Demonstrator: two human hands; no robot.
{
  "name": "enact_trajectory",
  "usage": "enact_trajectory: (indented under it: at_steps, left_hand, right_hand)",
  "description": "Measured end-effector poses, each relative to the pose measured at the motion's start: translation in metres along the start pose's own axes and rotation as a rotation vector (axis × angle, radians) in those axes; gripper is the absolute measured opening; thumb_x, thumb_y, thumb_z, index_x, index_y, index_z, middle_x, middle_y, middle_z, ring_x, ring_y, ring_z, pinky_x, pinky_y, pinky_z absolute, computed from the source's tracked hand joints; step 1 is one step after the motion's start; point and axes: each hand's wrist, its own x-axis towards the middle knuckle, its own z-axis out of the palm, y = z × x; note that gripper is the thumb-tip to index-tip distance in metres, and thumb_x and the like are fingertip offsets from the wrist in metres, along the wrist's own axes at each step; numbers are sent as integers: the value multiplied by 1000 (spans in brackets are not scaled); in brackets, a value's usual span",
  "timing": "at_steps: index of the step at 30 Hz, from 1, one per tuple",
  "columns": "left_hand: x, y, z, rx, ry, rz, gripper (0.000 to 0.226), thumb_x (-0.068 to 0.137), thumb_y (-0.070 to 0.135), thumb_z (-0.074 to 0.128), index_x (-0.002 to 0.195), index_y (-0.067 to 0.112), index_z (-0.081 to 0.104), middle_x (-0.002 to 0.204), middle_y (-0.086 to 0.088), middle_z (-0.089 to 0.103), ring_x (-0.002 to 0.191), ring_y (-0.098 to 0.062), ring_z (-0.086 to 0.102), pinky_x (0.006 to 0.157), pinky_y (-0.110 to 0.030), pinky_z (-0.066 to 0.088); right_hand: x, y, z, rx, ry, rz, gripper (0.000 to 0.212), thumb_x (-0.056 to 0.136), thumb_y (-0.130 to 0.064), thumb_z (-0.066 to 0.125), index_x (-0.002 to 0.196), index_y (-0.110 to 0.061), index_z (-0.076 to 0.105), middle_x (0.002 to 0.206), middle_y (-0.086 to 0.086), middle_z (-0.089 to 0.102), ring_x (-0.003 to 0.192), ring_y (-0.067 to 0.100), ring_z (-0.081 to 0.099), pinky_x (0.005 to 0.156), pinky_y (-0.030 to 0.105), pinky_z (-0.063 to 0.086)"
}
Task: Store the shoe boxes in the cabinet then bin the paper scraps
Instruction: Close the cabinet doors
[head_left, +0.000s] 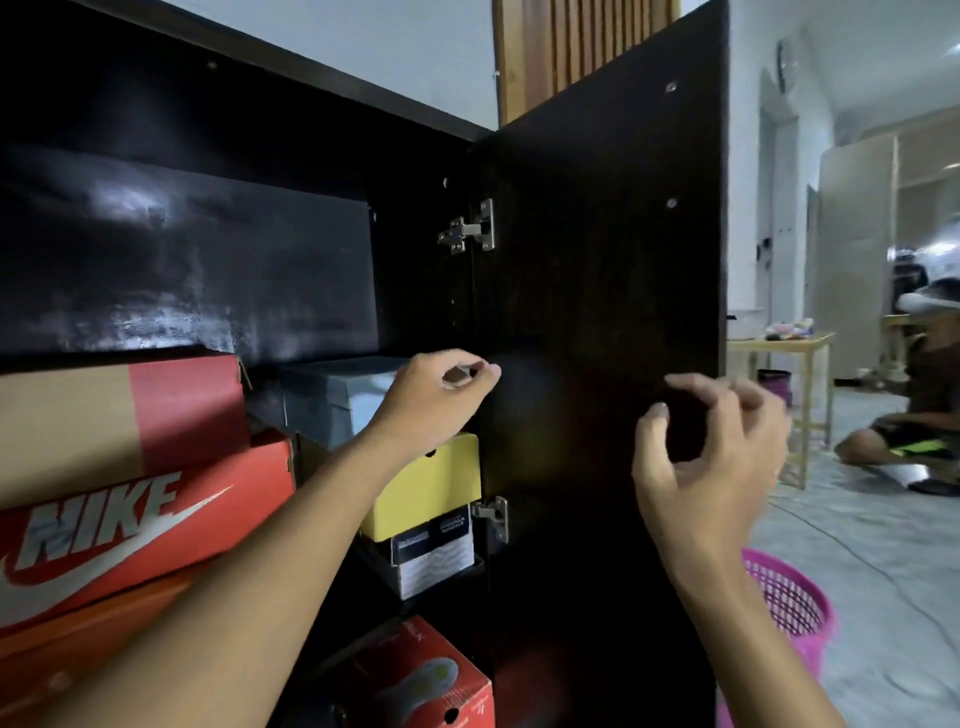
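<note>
Right, the left hand (436, 400) is up at the hinge side of the dark wooden cabinet door (597, 312), fingers curled into a loose fist with nothing visible inside. The right hand (711, 457) hovers in front of the door's inner face, close to its free edge, fingers bent and spread like a claw, gripping nothing. The door stands wide, edge-on to the shelves, hung on two steel hinges (470, 228).

Just behind the left wrist sits a grey-blue cardboard shoe box (337, 400), and below it a yellow cardboard shoe box (431, 493), short end facing out, long axis running back into the cabinet. Under that is a black-and-white printed shoe box (434, 561), also end-on. At the bottom is a red shoe box with a shoe picture (415, 680).

Over to the left, the orange-red Nike shoe box (145, 519) shows its long side, long axis across the opening (tilted in this wide view). On top of it lies a red-and-tan cardboard shoe box (119, 410), lying the same way.

Above both stacks there is dark open room up to the cabinet top.

Out past the door's edge, a pink plastic mesh basket (795, 608) stands on the grey floor, with open floor beyond it.
</note>
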Motion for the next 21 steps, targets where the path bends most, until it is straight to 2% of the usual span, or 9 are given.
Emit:
enact_trajectory:
  at_steps: [1,3,6,10,13,15,17,19,21]
  left_hand:
    - [-4,10,3,-22,-32,23,20,89,43,61,99,29,72,93,12,71,90,-4,64,75,-22,48]
    - [-12,30,9,-77,-82,37,24,91,41,60,107,27,70,98,9,70,96,-7,64,84,-25,49]
    - [-23,54,16,-116,-160,34,36,92,45,58,123,28,62,93,9,62,90,-5,61,88,-29,49]
    - [-35,68,12,-131,-225,67,47,90,54,55,135,39,50,104,21,60,106,-2,58,102,-38,47]
    - [-45,67,2,-202,-207,97,56,86,58,58,139,49,41,127,21,57,111,0,58,101,-41,49]
    - [-52,63,-4,-221,-155,134,67,86,52,62,145,50,30,145,17,45,121,-2,54,105,-39,46]
    - [-58,56,-12,-154,-58,185,73,89,45,62,149,47,21,154,15,32,138,-5,37,110,-27,32]
    - [-61,43,-25,-103,43,212,72,92,42,59,150,45,18,156,17,28,143,-3,25,113,-25,22]
    - [-59,27,-43,-145,78,183,70,93,39,58,151,43,19,155,18,31,141,1,27,118,-29,23]
  right_hand:
    - [6,6,-5,-28,-7,130,38,85,-24,65,123,-20,58,126,4,45,121,24,42,102,40,37]
    - [15,19,-8,-43,-182,382,60,87,-34,65,142,-22,42,145,8,37,135,24,36,109,40,33]
    - [17,35,-6,99,-393,556,62,93,-44,57,148,-27,35,145,2,51,135,24,46,112,45,38]
    - [0,36,-12,151,-395,457,56,87,-52,55,140,-33,47,133,-6,62,125,16,56,107,48,45]
    - [-22,17,-10,287,-453,284,49,92,-42,58,139,-34,50,131,-17,61,121,4,57,103,40,48]
    - [-39,-5,-2,382,-541,130,54,94,-38,57,146,-27,46,133,-20,57,124,0,53,102,28,48]
    - [-57,-28,11,468,-646,26,60,97,-38,56,151,-24,37,137,-14,54,129,3,50,103,23,44]
    - [-73,-48,27,532,-740,10,64,96,-47,54,153,-33,29,151,-12,42,140,3,38,112,23,36]
    - [-86,-66,44,558,-800,30,64,93,-60,50,149,-52,20,160,-18,25,146,-2,23,117,22,27]
